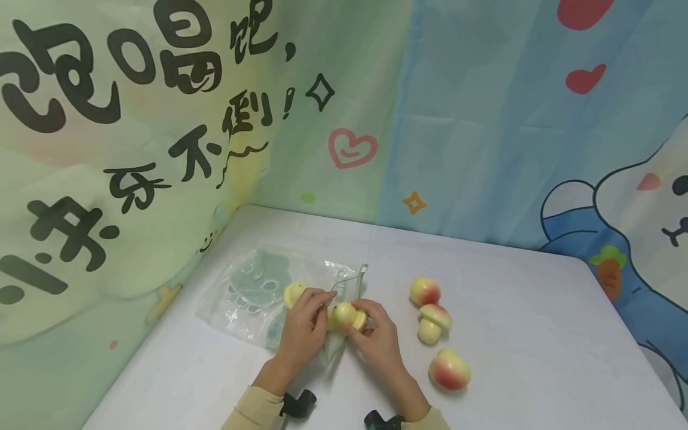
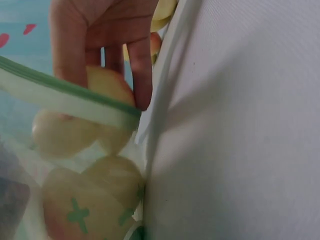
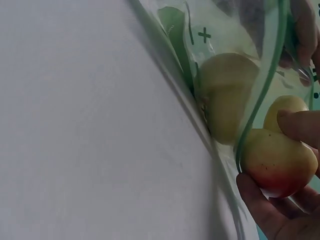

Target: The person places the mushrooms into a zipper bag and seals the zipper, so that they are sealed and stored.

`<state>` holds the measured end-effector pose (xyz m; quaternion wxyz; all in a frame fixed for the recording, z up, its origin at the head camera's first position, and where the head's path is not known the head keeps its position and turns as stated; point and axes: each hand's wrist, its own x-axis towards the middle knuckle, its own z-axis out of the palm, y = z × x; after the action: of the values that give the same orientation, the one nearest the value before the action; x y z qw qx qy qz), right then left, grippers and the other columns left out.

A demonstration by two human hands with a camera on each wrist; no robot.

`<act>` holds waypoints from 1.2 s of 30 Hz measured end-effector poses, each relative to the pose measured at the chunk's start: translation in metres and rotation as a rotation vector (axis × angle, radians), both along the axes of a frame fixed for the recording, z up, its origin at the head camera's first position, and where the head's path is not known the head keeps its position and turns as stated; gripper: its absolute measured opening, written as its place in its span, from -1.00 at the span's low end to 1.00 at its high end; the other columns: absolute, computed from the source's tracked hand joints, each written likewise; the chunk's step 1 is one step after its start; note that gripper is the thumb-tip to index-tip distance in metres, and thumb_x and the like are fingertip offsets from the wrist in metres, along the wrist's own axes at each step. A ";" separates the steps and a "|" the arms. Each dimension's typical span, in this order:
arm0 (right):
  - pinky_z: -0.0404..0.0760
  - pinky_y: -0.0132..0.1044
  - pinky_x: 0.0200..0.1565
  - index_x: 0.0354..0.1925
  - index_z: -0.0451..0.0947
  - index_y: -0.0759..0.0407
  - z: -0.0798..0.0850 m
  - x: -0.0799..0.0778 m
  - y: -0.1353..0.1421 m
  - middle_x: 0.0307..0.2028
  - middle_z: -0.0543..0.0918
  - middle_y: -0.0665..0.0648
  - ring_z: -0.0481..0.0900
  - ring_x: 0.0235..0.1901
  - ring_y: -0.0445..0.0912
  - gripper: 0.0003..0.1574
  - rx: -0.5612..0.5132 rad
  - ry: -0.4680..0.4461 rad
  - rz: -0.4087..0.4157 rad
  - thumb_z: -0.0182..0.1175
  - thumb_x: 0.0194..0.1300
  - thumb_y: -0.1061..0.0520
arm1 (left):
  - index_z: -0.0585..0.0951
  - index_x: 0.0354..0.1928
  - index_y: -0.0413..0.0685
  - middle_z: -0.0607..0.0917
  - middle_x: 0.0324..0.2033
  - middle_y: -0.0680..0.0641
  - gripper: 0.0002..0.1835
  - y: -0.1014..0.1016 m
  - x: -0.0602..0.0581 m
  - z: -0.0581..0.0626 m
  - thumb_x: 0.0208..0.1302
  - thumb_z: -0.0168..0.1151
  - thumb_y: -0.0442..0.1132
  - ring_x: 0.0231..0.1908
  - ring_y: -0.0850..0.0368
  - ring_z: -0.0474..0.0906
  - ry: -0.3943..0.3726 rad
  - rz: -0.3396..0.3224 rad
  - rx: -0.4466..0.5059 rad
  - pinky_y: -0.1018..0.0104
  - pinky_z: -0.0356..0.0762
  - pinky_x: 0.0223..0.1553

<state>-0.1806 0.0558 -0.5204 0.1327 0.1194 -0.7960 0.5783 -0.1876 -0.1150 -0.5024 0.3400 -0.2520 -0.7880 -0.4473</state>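
My right hand [image 1: 376,337] holds a pale yellow toy mushroom [image 3: 280,162] with a red blush, its thumb and fingers around it at the mouth of a clear zip bag [image 1: 247,322]. My left hand [image 1: 303,328] grips the bag's green-edged mouth, fingertips at its upper edge. Behind the bag's film, more yellow toys [image 2: 92,200] show; one yellow toy [image 1: 294,292] appears just beyond the left hand in the head view. From the left wrist view, the right hand [image 2: 105,30] reaches down behind the green zip strip [image 2: 75,92].
To the right of the hands stand a round red-and-yellow toy [image 1: 425,291], another toy mushroom [image 1: 433,324] and, nearer, a bigger blushed toy [image 1: 450,370]. All lie on a white table [image 1: 527,346], with a printed cloth [image 1: 473,119] behind it.
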 end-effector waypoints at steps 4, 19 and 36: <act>0.68 -0.31 -0.34 -0.02 0.63 0.19 -0.002 -0.003 -0.004 0.08 0.60 0.18 0.59 0.00 0.08 -0.45 0.009 0.055 0.021 0.47 -0.04 0.38 | 0.65 -0.04 -0.24 0.60 -0.23 -0.09 -0.63 0.002 0.000 0.001 0.15 0.06 -0.61 -0.52 0.27 0.38 0.009 -0.021 0.007 0.62 0.35 -0.51; 0.70 -0.17 -0.29 0.01 0.59 0.32 -0.006 -0.007 -0.021 0.09 0.59 0.23 0.62 -0.02 0.12 -0.47 0.025 0.099 0.096 0.38 0.01 0.48 | 0.66 -0.06 -0.22 0.63 -0.24 -0.07 -0.64 0.006 -0.003 -0.004 0.12 0.09 -0.59 -0.45 0.20 0.49 0.083 -0.030 -0.013 0.54 0.44 -0.43; 0.64 -0.35 -0.10 0.07 0.55 0.11 -0.013 -0.010 -0.019 0.23 0.48 0.16 0.54 0.12 0.11 -0.47 -0.012 -0.001 0.263 0.28 0.13 0.42 | 0.65 -0.06 -0.24 0.63 -0.20 -0.10 -0.58 0.008 -0.004 -0.004 0.02 0.11 -0.63 -0.33 0.18 0.55 0.112 -0.064 0.007 0.56 0.51 -0.41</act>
<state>-0.1910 0.0368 -0.5336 0.0559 0.2217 -0.7699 0.5958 -0.1913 -0.1065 -0.5063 0.3700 -0.3005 -0.7578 -0.4457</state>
